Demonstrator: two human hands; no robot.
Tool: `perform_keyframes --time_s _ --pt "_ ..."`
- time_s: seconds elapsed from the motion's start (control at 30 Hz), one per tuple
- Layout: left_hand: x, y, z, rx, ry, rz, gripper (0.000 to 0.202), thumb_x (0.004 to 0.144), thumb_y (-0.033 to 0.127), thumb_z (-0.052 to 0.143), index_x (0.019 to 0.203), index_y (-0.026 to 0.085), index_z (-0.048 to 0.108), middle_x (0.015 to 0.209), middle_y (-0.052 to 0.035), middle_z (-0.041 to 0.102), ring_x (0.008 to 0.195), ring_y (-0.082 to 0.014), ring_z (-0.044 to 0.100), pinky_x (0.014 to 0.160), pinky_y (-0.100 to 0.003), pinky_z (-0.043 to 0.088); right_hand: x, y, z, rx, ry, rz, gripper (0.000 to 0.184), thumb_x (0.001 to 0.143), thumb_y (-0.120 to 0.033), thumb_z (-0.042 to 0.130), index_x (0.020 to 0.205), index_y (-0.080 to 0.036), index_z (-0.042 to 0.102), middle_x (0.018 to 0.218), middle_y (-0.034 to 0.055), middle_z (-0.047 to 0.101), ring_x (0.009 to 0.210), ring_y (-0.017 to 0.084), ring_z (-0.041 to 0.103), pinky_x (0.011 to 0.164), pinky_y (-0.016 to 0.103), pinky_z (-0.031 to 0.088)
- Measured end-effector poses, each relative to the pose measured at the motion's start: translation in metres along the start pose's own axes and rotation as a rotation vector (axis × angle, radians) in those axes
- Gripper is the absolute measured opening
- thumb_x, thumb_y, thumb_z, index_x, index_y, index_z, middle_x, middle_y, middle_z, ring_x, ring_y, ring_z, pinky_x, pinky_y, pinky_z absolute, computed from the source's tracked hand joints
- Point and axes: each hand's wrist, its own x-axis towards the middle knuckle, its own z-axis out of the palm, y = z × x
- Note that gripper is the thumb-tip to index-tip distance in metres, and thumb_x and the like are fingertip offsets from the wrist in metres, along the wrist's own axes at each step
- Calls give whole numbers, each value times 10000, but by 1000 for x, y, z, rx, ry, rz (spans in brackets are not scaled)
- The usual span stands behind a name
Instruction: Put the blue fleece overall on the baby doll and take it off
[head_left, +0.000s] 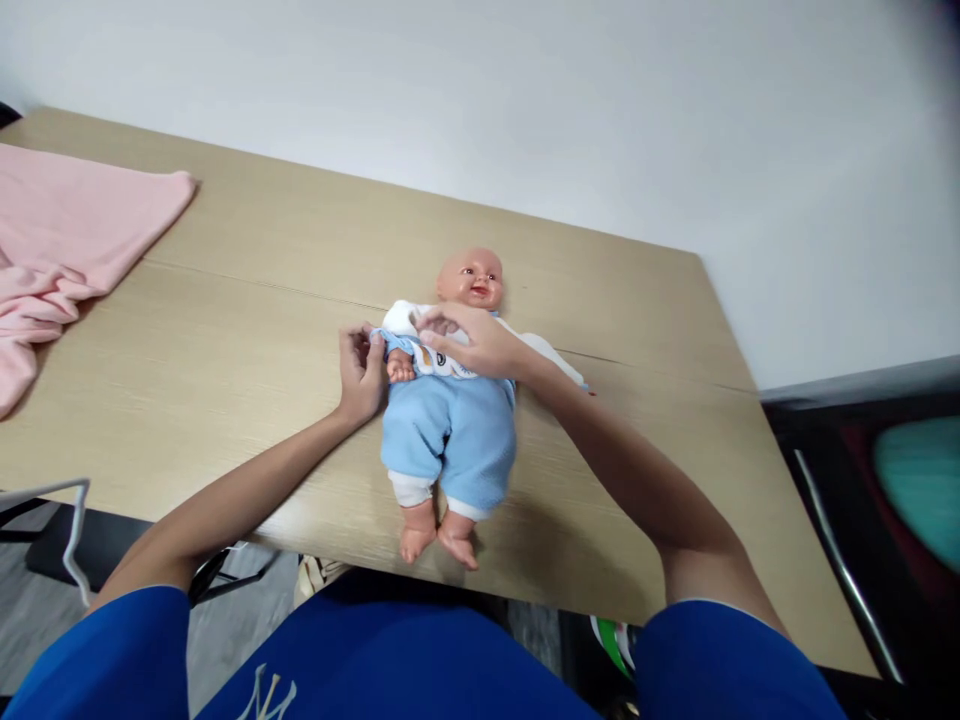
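A baby doll [474, 275] lies on its back on the table, its head away from me and its bare feet close to the near edge. It has on blue fleece trousers [450, 425] and a white printed top with blue cuffs. At the doll's arm on the left of the view, my left hand [362, 372] is closed with thumb and fingers on the blue sleeve cuff [390, 342], beside the doll's small hand [400, 365]. My right hand [476, 340] reaches across the doll's chest, fingers curved and apart near the same sleeve, hiding part of the top.
A pink cloth [82, 220] lies partly bunched at the left end of the wooden table [262, 340]. A white wall [562, 120] stands behind the table. To the right is a dark chair-like object with a teal part [922, 480]. A white bent tube [75, 530] shows at lower left.
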Motion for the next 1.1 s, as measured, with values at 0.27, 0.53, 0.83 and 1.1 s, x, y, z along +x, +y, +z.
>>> perform_keyframes --time_s 0.27,0.53,0.83,1.1 --pt "16 2 0 -86 -81 -128 562 1047 809 813 1111 272 659 1041 -31 703 990 -204 710 945 -350 609 -17 -3 9 220 34 116 507 1002 -762 780 998 -272 652 953 14 701 901 231 623 870 379 522" --pt "46 -11 1 -272 -202 -500 544 877 634 992 1074 274 635 930 24 676 796 -154 662 750 -275 573 -7 27 21 515 185 222 643 766 -722 1010 1026 -292 608 1054 18 728 1030 246 708 990 402 606" --pt "62 -8 -7 -181 -315 -493 488 906 595 947 1081 268 630 1020 -9 730 903 -184 700 779 -274 555 -12 35 21 641 204 220 561 878 -614 962 1278 -285 747 1382 97 820 1379 295 747 1261 488 607" --pt "96 -13 20 -291 -445 -609 467 779 437 964 1017 256 604 950 9 687 837 -182 699 784 -300 608 -9 44 23 739 269 195 723 716 -638 1077 1243 -289 727 1365 83 799 1354 295 742 1233 443 624"
